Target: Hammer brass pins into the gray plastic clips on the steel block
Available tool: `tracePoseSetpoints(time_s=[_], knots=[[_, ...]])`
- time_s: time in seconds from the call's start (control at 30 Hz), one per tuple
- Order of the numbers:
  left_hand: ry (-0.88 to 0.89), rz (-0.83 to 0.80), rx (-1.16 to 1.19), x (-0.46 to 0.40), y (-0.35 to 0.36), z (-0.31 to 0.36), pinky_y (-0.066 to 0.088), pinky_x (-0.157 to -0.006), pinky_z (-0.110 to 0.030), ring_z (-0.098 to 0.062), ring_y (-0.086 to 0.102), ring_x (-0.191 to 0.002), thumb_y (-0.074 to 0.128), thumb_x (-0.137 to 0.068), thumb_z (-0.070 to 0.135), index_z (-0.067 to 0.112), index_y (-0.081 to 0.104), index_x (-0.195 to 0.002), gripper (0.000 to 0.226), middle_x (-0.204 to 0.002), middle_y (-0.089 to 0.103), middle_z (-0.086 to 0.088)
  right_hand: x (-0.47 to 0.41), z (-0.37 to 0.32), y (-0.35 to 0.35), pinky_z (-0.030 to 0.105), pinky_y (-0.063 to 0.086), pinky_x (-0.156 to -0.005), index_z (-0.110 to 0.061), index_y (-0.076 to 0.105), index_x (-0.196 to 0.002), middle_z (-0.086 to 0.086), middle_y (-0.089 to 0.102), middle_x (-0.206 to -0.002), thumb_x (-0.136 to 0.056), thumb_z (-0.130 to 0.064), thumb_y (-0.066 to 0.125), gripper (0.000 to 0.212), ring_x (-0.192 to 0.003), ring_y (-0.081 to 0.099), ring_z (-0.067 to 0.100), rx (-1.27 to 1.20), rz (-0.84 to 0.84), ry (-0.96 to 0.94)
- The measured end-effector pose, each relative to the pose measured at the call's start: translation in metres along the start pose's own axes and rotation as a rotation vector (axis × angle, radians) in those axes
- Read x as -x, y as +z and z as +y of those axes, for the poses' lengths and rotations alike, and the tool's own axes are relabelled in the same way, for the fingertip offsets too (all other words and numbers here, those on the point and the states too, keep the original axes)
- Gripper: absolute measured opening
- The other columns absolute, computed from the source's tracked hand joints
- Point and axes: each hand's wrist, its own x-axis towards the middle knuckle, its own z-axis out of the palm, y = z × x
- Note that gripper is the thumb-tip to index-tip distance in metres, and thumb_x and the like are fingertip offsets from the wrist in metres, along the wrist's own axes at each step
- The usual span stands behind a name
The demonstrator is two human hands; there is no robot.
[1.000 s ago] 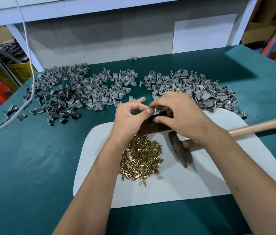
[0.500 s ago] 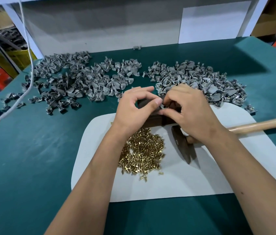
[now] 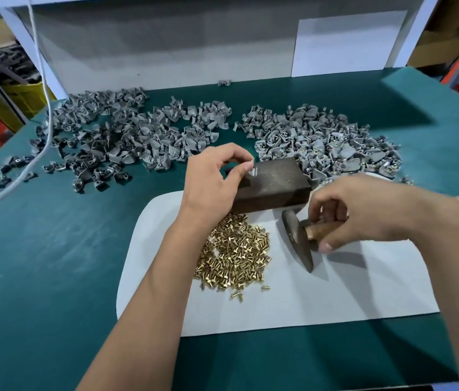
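Now the left hand is pinching a small gray clip against the top of the dark steel block, thumb and forefinger curled tight, while the right hand is wrapping its fingers round the hammer handle just behind the head (head lying on the white mat); brass pins are sitting heaped just in front of the block

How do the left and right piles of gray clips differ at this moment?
The left pile of clips is wider and trails loose strays toward the table edge; the right pile of clips is more compact. Brass glints show in the right pile, hardly any in the left. Both lie on the green table behind the steel block.
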Motion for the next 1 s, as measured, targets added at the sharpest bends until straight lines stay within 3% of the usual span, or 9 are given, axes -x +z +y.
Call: tracePoseSetpoints(time_s=[0.13,0.27,0.33,0.4,0.53,0.67,0.7,0.83,1.0], knots=[[-0.003,-0.026,-0.062,0.002,0.001,0.003,0.052,-0.087,-0.026,-0.007,0.066,-0.09,0.079,-0.088,0.014,0.023,0.081,-0.095,0.012,-0.089,0.074,0.01,0.002,0.0,0.006,0.033,0.051,-0.068,-0.029,0.068,-0.079,-0.01,0.065,-0.073,-0.072,-0.03,0.091,0.025,-0.069,0.059,0.007,-0.017,-0.03,-0.031],[-0.057,-0.023,-0.016,0.002,0.0,0.006,0.054,-0.092,-0.026,-0.008,0.068,-0.094,0.078,-0.087,0.008,0.02,0.082,-0.099,0.017,-0.095,0.076,0.004,0.005,0.001,-0.009,0.032,0.055,-0.07,-0.025,0.067,-0.082,-0.011,0.071,-0.074,-0.092,-0.028,0.073,0.012,-0.068,0.065,0.005,-0.121,-0.038,-0.051],[-0.067,-0.021,-0.008,0.002,0.0,0.007,0.054,-0.093,-0.025,-0.008,0.069,-0.095,0.077,-0.087,0.006,0.019,0.082,-0.099,0.019,-0.096,0.077,0.003,0.003,-0.005,-0.015,0.03,0.05,-0.062,-0.026,0.063,-0.078,-0.01,0.067,-0.071,-0.098,-0.043,0.057,0.026,-0.063,0.06,0.008,-0.168,0.098,-0.061],[-0.076,-0.015,-0.003,0.003,0.001,0.009,0.054,-0.093,-0.025,-0.009,0.069,-0.094,0.077,-0.087,0.005,0.018,0.082,-0.099,0.019,-0.095,0.077,0.003,-0.003,-0.014,-0.015,0.037,0.045,-0.06,-0.024,0.056,-0.078,-0.005,0.062,-0.067,-0.1,-0.049,0.046,0.035,-0.064,0.057,0.014,-0.159,0.296,-0.075],[-0.092,-0.005,0.004,0.003,0.002,0.01,0.055,-0.092,-0.026,-0.01,0.07,-0.093,0.079,-0.085,0.005,0.017,0.083,-0.098,0.018,-0.092,0.076,0.005,-0.017,-0.032,-0.003,0.039,0.042,-0.064,-0.023,0.05,-0.091,-0.011,0.061,-0.077,-0.104,-0.041,0.046,0.023,-0.076,0.059,0.026,-0.042,0.591,-0.084],[-0.107,-0.01,0.025,0.002,0.002,0.011,0.053,-0.09,-0.022,-0.008,0.071,-0.093,0.079,-0.086,0.005,0.015,0.083,-0.097,0.016,-0.088,0.075,0.008,-0.016,-0.041,-0.001,0.038,0.045,-0.063,-0.024,0.057,-0.116,0.0,0.072,-0.087,-0.105,-0.041,0.045,0.024,-0.081,0.064,0.039,0.011,0.827,-0.126],[-0.11,-0.01,0.026,0.002,0.002,0.011,0.053,-0.09,-0.021,-0.008,0.071,-0.093,0.079,-0.086,0.006,0.015,0.083,-0.097,0.015,-0.089,0.075,0.008,-0.017,-0.044,0.001,0.037,0.043,-0.062,-0.024,0.057,-0.118,0.003,0.072,-0.088,-0.105,-0.04,0.045,0.024,-0.081,0.064,0.039,0.031,0.831,-0.134],[-0.123,-0.016,0.018,0.002,0.001,0.011,0.054,-0.093,-0.026,-0.01,0.071,-0.094,0.078,-0.086,0.005,0.012,0.083,-0.098,0.015,-0.095,0.078,0.003,-0.024,-0.05,0.012,0.041,0.048,-0.07,-0.026,0.053,-0.113,0.006,0.073,-0.099,-0.105,-0.04,0.043,0.019,-0.091,0.065,0.038,0.166,0.583,-0.033],[-0.155,-0.013,0.038,0.0,0.001,0.01,0.056,-0.094,-0.029,-0.008,0.072,-0.092,0.079,-0.086,0.006,0.013,0.083,-0.097,0.013,-0.094,0.079,0.003,-0.019,-0.051,0.013,0.041,0.049,-0.064,-0.023,0.057,-0.11,0.006,0.072,-0.088,-0.104,-0.041,0.046,0.021,-0.082,0.066,0.039,0.073,0.789,-0.071]])
